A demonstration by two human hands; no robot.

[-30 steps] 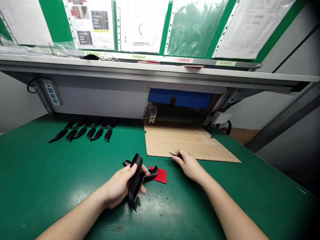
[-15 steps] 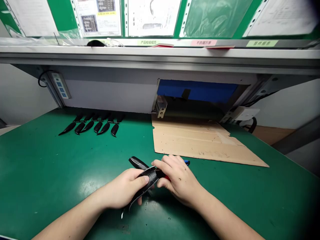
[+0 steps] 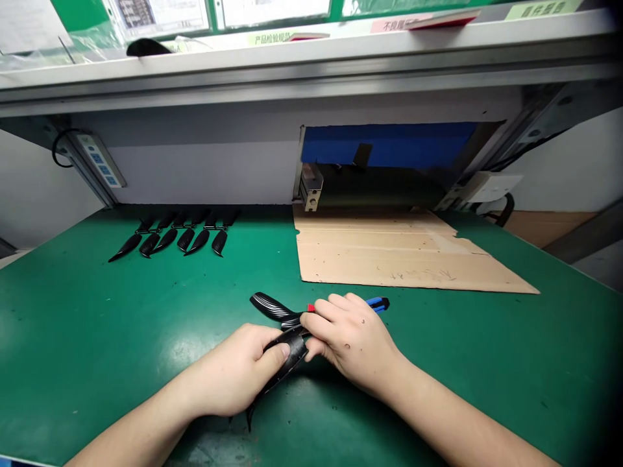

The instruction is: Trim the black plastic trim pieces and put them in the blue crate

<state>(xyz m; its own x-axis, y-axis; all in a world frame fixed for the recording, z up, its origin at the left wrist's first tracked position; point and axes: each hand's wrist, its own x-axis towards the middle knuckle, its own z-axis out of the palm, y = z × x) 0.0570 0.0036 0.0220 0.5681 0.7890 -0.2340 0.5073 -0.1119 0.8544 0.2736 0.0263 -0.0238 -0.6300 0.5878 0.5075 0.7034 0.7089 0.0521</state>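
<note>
My left hand [image 3: 238, 370] is closed around a curved black propeller blade [image 3: 291, 348], the thumb pressed on its upper face. My right hand [image 3: 348, 334] has its thumb and bent fingers on the far end of the same blade; the exact grip point is hidden. Just beyond my hands is another ribbed black blade [image 3: 267, 306], pointing up to the left. Whether it is joined to the held one I cannot tell. Behind my right hand a tool with a blue and black handle [image 3: 377, 304] shows, with a red piece [image 3: 310, 308] on the other side of the fingers.
Several black propellers [image 3: 170, 239] lie in a row at the back left of the green table [image 3: 121, 337]. A flat cardboard sheet [image 3: 370, 256] lies at the back right, before an opening with a dark conveyor belt [image 3: 379, 188]. A shelf edge [image 3: 292, 65] runs overhead.
The view has tilted down and turned slightly. The blade in my hands has rotated a little, and more of the red piece and blue handle shows around my right hand.
</note>
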